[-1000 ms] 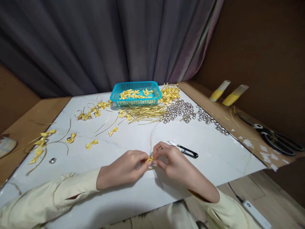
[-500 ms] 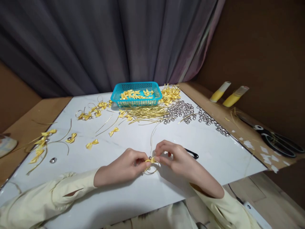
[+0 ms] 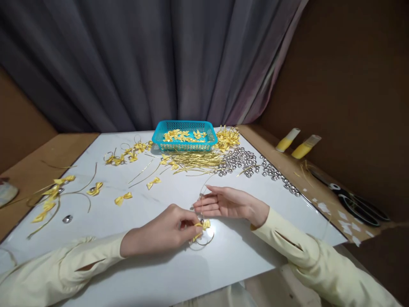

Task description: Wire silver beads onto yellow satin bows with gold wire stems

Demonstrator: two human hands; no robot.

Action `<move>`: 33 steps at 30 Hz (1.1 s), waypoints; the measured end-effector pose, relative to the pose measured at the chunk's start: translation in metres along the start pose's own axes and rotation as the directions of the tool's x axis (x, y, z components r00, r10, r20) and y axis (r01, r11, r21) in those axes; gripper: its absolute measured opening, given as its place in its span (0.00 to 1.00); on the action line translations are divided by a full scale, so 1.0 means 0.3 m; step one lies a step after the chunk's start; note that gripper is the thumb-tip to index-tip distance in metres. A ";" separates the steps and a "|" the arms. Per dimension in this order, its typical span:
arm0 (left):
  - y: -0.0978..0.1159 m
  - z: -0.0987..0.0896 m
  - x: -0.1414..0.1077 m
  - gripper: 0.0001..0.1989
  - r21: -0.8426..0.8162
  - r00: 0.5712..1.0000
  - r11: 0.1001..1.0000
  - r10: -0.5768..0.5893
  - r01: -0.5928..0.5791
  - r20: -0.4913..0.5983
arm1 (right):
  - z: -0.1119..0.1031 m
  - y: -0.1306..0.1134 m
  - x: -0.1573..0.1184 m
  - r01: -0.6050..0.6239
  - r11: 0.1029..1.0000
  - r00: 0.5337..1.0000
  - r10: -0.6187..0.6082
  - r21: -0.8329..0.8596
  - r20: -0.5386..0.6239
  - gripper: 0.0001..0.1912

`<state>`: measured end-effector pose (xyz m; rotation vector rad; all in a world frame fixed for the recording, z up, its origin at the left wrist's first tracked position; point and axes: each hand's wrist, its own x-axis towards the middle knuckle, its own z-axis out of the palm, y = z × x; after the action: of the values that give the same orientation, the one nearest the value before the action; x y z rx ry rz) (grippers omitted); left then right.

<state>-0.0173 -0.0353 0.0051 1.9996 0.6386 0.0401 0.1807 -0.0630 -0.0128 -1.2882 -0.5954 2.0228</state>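
Observation:
Between thumb and forefinger, my left hand [image 3: 166,229] pinches a small yellow ribbon bow [image 3: 206,224]. A thin gold cord [image 3: 210,242] curves in a loop below the bow, and a fine strand runs up from it. At the bow's centre is a small shiny bead, partly hidden. My right hand [image 3: 233,203] is turned palm up just beyond the bow, fingers stretched out, with the strand passing in front of its fingertips. It does not hold the bow. Loose yellow bows [image 3: 123,198] and a silver heart-shaped bead [image 3: 67,218] lie left of my left hand.
A blue plastic basket [image 3: 183,147] with yellow bows stands at the back. Before it lie gold cord lengths [image 3: 200,160]; silver beads [image 3: 241,158] are heaped at right. On the right ledge are scissors [image 3: 351,200], paper scraps [image 3: 343,216] and two yellow-filled tubes [image 3: 287,140].
My right hand has let go of the bow and opened, turning palm up. My left hand still pinches the bow. The black pen-like item by my right hand is no longer visible.

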 end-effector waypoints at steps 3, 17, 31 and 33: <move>-0.003 -0.005 -0.005 0.11 -0.003 1.000 1.000 0.003 -0.003 -0.011 | 0.005 -0.022 -0.004 0.067 0.994 0.998 -0.068 0.091 0.006 0.13; -0.030 -0.021 0.016 0.13 -0.021 0.998 1.000 -0.006 0.004 -0.065 | 0.114 -0.067 -0.187 0.423 0.895 0.880 -0.443 0.142 0.173 0.05; -0.048 -0.032 0.016 0.13 0.164 0.932 0.971 0.214 -0.172 -0.291 | 0.176 0.072 -0.248 0.460 0.870 0.850 -0.489 0.175 0.196 0.08; -0.048 -0.030 0.013 0.13 0.179 0.906 0.964 0.249 -0.197 -0.343 | 0.190 0.120 -0.223 0.525 0.843 0.834 -0.537 0.119 0.128 0.09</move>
<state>-0.0226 -0.0209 -0.0033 2.2159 0.6528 0.5300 0.1386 -0.1382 0.0274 -0.7979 -0.8345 1.6604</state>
